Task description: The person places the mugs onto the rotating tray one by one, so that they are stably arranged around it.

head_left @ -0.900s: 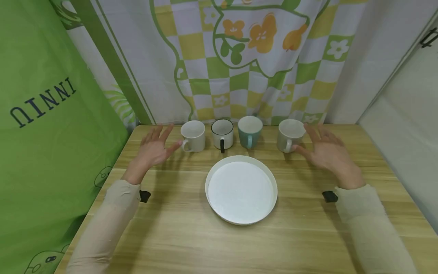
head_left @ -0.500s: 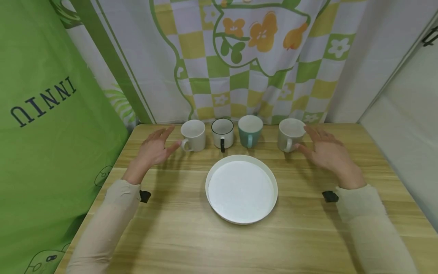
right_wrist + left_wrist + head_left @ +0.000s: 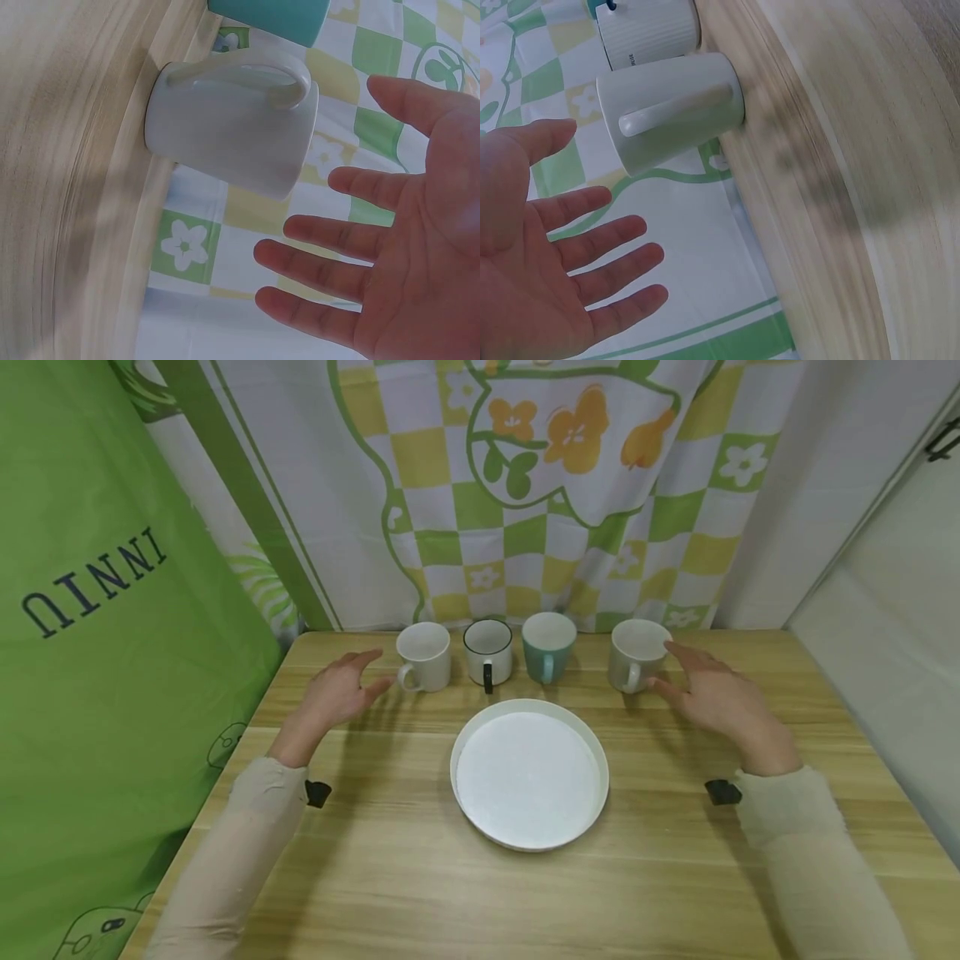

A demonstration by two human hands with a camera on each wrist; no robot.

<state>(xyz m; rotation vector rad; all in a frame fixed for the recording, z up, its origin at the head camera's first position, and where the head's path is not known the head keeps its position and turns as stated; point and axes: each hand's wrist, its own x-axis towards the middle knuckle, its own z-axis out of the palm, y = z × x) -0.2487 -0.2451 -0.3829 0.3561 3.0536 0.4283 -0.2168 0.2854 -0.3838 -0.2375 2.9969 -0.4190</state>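
My left hand (image 3: 336, 695) is spread beside the leftmost white mug (image 3: 424, 657), fingers apart and holding nothing. In the left wrist view a gap shows between that hand's fingertips and the mug (image 3: 671, 112). On the other side, my right hand (image 3: 716, 697) reaches toward the rightmost white mug (image 3: 637, 656), palm facing it, with no grip on it. The right wrist view has this mug (image 3: 225, 127) just past the extended fingers. Between them stand a white mug with a black rim and handle (image 3: 487, 653) and a teal mug (image 3: 548, 649). All mugs are upright, handles toward me.
A round, shallow white tray (image 3: 528, 839) lies on the wooden table (image 3: 390, 877) in front of the mugs. A patterned curtain (image 3: 570, 543) hangs right behind the mug row. Green fabric (image 3: 112, 652) borders the table's left side.
The fingers of both hands have drawn together and lowered slightly beside the outer mugs. The mugs and tray have stayed in place.
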